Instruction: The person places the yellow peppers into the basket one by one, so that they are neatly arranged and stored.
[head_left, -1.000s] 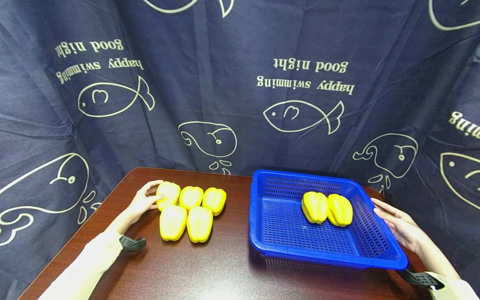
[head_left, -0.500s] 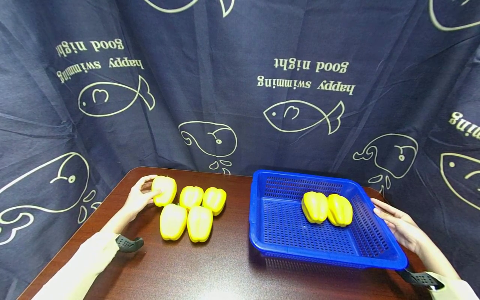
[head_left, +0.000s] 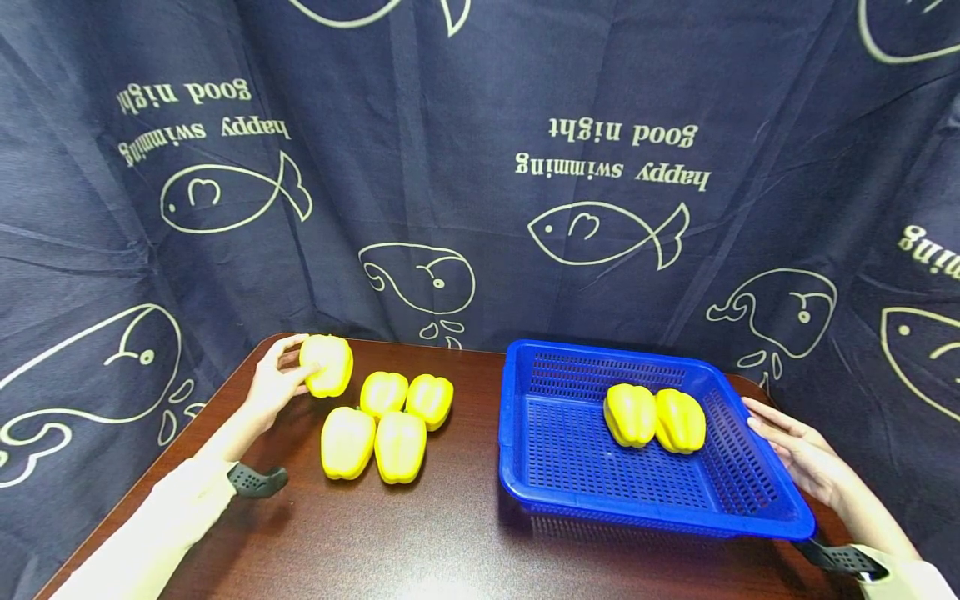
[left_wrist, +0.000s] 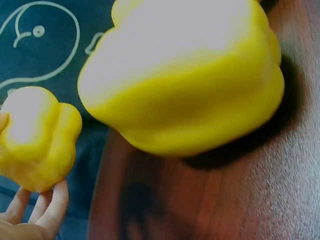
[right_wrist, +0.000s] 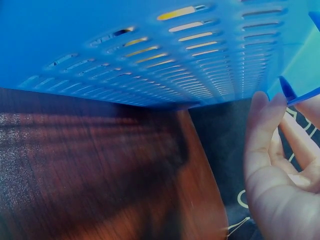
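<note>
My left hand (head_left: 276, 379) holds a yellow bell pepper (head_left: 327, 367) between thumb and fingers, at the far left of the table. In the left wrist view that pepper (left_wrist: 37, 137) shows at the left, with the fingertips under it. Another pepper (left_wrist: 180, 85) looms large in front. Four more-or-less upright-looking peppers lie grouped just nearer me, among them a front one (head_left: 347, 443). On the right, my right hand (head_left: 810, 462) grips the side rim of a blue plastic basket (head_left: 600, 510). In the right wrist view, thumb and fingers pinch the rim (right_wrist: 304, 95).
Inside the basket, two yellow peppers (head_left: 630, 415) sit side by side toward its right. The brown wooden table (head_left: 465, 467) has a rounded far left corner. A dark blue curtain (head_left: 465, 167) with fish drawings hangs right behind the table.
My left hand has drawn its pepper away from the group, up and slightly left toward the table's far edge. The right hand and basket have stayed in place.
</note>
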